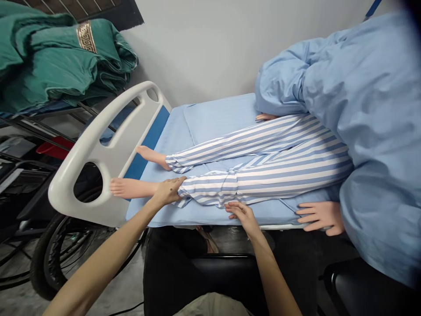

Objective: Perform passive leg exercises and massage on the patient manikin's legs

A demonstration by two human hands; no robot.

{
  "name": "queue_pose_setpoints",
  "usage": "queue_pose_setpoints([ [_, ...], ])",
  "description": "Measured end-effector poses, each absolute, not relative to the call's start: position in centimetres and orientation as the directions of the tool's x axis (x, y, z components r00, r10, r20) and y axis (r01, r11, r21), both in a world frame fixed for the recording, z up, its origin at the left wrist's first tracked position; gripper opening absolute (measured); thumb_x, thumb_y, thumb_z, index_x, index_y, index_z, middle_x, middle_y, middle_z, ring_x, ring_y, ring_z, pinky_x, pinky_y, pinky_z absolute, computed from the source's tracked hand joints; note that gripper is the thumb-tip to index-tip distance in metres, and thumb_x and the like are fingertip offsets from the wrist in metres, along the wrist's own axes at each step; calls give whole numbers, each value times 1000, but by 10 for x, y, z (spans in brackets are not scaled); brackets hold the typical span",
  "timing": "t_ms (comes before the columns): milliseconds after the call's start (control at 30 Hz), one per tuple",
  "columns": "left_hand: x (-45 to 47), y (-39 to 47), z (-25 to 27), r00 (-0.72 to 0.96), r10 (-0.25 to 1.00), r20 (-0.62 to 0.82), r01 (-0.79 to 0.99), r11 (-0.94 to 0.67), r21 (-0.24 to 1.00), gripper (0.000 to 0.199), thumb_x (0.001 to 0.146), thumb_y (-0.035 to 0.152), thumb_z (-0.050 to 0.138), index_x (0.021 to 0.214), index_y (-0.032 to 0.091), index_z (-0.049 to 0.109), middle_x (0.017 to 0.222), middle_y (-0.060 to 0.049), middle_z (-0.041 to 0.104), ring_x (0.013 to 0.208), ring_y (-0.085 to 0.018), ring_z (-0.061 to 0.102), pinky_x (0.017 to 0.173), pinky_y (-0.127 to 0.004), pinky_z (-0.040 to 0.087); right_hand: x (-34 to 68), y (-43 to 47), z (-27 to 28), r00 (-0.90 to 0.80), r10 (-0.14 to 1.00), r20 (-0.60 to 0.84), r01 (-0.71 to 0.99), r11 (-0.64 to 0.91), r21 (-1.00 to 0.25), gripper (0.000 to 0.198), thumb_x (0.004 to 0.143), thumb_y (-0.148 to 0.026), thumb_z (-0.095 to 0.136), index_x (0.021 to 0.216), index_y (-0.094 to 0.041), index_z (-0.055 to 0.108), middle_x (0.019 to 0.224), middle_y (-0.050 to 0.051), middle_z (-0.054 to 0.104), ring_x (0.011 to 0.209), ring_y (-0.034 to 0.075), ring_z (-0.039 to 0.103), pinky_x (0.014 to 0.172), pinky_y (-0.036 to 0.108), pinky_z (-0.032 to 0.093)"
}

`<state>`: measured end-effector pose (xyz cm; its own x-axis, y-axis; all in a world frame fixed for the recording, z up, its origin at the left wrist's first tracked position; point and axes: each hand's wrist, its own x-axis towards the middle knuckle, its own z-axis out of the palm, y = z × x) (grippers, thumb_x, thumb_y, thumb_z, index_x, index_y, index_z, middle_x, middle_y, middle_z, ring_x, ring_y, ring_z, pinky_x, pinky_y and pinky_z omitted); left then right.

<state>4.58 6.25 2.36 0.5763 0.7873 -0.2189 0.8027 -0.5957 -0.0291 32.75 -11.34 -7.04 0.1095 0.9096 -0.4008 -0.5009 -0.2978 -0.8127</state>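
Observation:
A mannequin lies on its back on the bed, in blue-and-white striped trousers (276, 175) and a light blue gown (371, 114). My left hand (169, 191) wraps round the ankle of its nearer leg, at the trouser cuff; the bare foot (131, 188) points left beyond it. Beside the nearer knee, my right hand (242, 215) hovers at the mattress edge with its fingers loosely bent and apart. Its fingertips are close to the bunched cloth, and I cannot tell whether they touch it. The farther foot (153, 156) rests on the sheet.
A white footboard (69, 175) with a blue panel closes the bed's left end. Green folded cloth (72, 61) lies on a rack behind it. A wheelchair wheel (49, 259) stands below at left. The mannequin's hand (322, 217) overhangs the near bed edge. A wall runs behind the bed.

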Motion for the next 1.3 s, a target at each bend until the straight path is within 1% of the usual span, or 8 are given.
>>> queue_pose_setpoints([
  [133, 34, 78, 55, 599, 785, -157, 777, -617, -122, 68, 81, 38, 58, 143, 15, 42, 129, -19, 62, 110, -39, 63, 89, -47, 48, 335, -105, -75, 94, 912, -399, -738, -205, -643, 44, 62, -36, 82, 103, -26, 69, 109, 6, 73, 105, 30, 68, 91, 48, 53],
  [233, 26, 80, 62, 614, 778, -132, 764, -628, -148, 77, 83, 41, 55, 150, 13, 31, 129, -20, 62, 106, -38, 65, 86, -46, 49, 348, -94, -76, 195, 922, -335, -888, 21, -459, 33, 60, -27, 80, 91, -26, 68, 96, -1, 75, 101, 23, 68, 98, 46, 50],
  [333, 24, 72, 46, 588, 791, -171, 783, -609, -123, 87, 83, 43, 55, 155, 10, 18, 122, -21, 66, 100, -38, 66, 81, -44, 49, 361, -87, -73, 268, 912, -310, -918, 145, -368, 18, 62, -20, 76, 77, -24, 66, 87, -4, 73, 97, 19, 65, 98, 46, 50],
  [467, 28, 60, 14, 541, 826, -156, 817, -560, -134, 86, 79, 36, 59, 153, 10, 24, 106, -17, 71, 98, -35, 67, 85, -42, 47, 372, -88, -71, 241, 909, -339, -939, 130, -320, 18, 65, -21, 72, 81, -25, 65, 94, -2, 73, 101, 22, 62, 96, 54, 50],
  [633, 24, 62, 7, 571, 814, -110, 808, -580, -99, 82, 72, 30, 65, 146, 11, 36, 102, -14, 73, 100, -32, 67, 97, -41, 41, 377, -91, -74, 226, 937, -265, -957, 164, -238, 32, 65, -38, 67, 96, -27, 66, 95, 1, 73, 101, 23, 63, 97, 52, 49],
  [833, 38, 56, 18, 523, 850, -71, 852, -518, 73, 62, 68, 32, 63, 129, 21, 51, 115, -9, 71, 104, -30, 66, 98, -41, 42, 386, -98, -42, 253, 958, -132, -948, 219, -232, 51, 65, -51, 58, 111, -31, 64, 120, 4, 68, 111, 28, 59, 95, 54, 47],
  [1000, 65, 42, 32, 485, 872, -68, 847, -450, 282, 53, 62, 34, 65, 113, 21, 56, 106, -6, 72, 98, -30, 67, 89, -40, 49, 397, -106, 2, 282, 958, -41, -947, 272, -173, 54, 63, -54, 58, 111, -30, 63, 121, 4, 66, 111, 27, 57, 92, 52, 47],
  [1300, 104, 50, 38, 474, 880, -15, 799, -423, 428, 48, 65, 32, 68, 112, 26, 59, 106, -4, 70, 97, -28, 66, 79, -38, 54, 407, -102, 48, 433, 901, -12, -883, 422, -207, 56, 62, -58, 58, 113, -35, 62, 117, 1, 66, 108, 28, 59, 96, 53, 43],
])
